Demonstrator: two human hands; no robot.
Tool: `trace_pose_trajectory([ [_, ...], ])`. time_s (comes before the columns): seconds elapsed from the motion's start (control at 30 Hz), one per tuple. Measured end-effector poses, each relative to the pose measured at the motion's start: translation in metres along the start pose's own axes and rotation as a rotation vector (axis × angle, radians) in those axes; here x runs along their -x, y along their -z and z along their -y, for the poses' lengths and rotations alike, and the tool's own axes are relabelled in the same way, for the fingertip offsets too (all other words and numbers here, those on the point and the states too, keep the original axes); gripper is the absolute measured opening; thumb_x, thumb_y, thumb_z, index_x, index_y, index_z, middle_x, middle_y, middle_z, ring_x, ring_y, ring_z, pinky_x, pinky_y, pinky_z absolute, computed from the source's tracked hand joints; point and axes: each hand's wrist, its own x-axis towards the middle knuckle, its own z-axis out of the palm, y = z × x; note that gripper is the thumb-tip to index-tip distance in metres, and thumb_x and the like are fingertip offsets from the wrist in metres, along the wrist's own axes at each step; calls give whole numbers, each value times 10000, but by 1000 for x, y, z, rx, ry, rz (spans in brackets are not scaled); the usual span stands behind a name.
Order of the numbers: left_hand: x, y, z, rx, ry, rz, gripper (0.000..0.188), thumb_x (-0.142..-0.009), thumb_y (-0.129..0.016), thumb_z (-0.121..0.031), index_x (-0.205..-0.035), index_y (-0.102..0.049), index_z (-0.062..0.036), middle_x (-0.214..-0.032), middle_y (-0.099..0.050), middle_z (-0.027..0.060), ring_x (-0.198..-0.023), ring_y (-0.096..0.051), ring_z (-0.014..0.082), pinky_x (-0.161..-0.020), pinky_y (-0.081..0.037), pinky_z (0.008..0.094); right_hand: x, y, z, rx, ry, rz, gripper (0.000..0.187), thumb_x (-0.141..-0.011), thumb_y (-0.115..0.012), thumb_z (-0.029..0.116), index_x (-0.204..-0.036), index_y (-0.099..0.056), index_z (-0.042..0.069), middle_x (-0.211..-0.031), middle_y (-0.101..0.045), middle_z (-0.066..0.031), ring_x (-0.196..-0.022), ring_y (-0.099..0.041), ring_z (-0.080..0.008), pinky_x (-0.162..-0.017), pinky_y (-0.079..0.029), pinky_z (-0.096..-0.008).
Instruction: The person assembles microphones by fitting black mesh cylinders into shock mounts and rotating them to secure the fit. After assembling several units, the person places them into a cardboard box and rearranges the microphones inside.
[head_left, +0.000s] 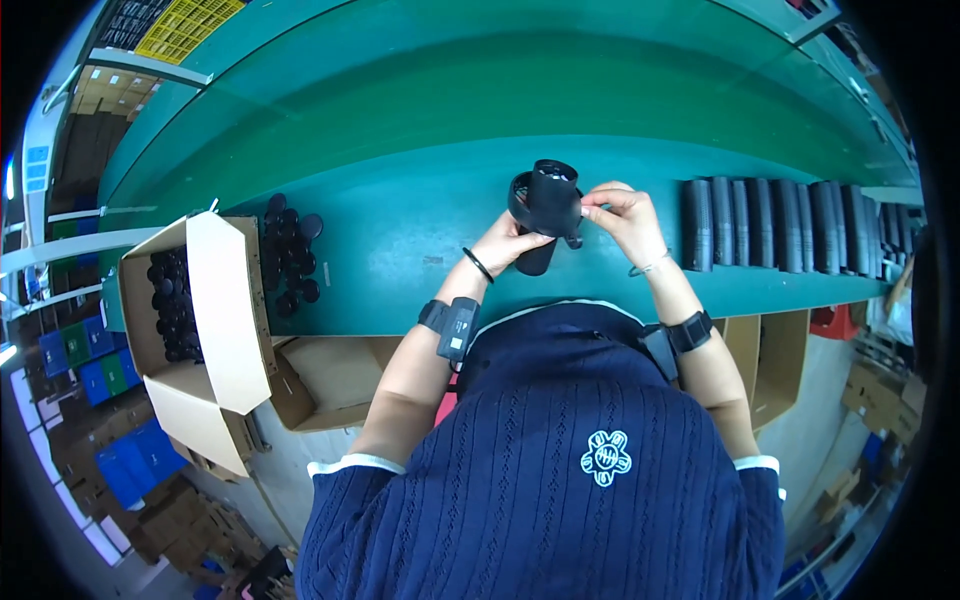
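At the middle of the green table, a black tubular part (553, 200) rises at a slight tilt, with a dark ring-shaped piece beside its upper end and a cylindrical end below. My left hand (508, 246) is closed around its lower left side, fingers partly hidden behind it. My right hand (624, 216) pinches with thumb and forefinger at the part's right edge. Whether the pinch holds that edge or some small piece there cannot be made out.
Small black round-headed pieces (290, 255) lie loose on the left, beside an open cardboard box (228, 310) holding more. Black curved pieces (770, 225) stand in a row on the right. A green panel (480, 85) rises along the back of the table (400, 200).
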Motion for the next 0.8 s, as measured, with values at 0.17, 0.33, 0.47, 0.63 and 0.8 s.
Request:
trace_pose_trajectory([
  [0.17,4,-8,1,-80,-126,-63,586,-736,-728,-38,-1247,-441,-47,-1147,-564,43,-1050,-541,132,-925,-432,309,-4,1,25,546,254,97,73,-696,-705,83,-764,-704,55,-752,-637,-69,-758,-610,-229,-673,-495,-338],
  [0.33,10,-15,-4,-163,-141,-92,596,-719,-740,-26,-1233,-438,-39,-1121,-565,37,-1028,-537,117,-908,-434,298,-5,4,38,777,346,228,55,-688,-682,79,-737,-693,55,-733,-624,-71,-752,-601,-242,-675,-492,-360],
  [0.47,16,-25,-15,-231,-166,-94,571,-700,-753,-39,-1201,-480,-45,-1080,-586,38,-989,-558,124,-876,-453,297,-8,7,37,470,188,343,27,-702,-667,37,-721,-655,21,-703,-592,-64,-679,-558,-194,-619,-444,-295],
  [0.63,14,-37,-25,-162,-174,-159,456,-689,-754,-62,-1105,-567,-48,-983,-632,28,-892,-597,119,-796,-487,283,4,-6,20,61,63,174,58,-731,-626,57,-723,-592,10,-745,-542,-28,-699,-500,-115,-645,-404,-253],
  [0.8,14,-38,-26,-243,-188,-174,448,-680,-756,-64,-1089,-574,-49,-986,-634,36,-895,-596,115,-795,-487,281,16,-12,19,-358,-103,72,90,-758,-628,35,-784,-542,36,-854,-524,-19,-811,-471,-113,-725,-364,-227],
])
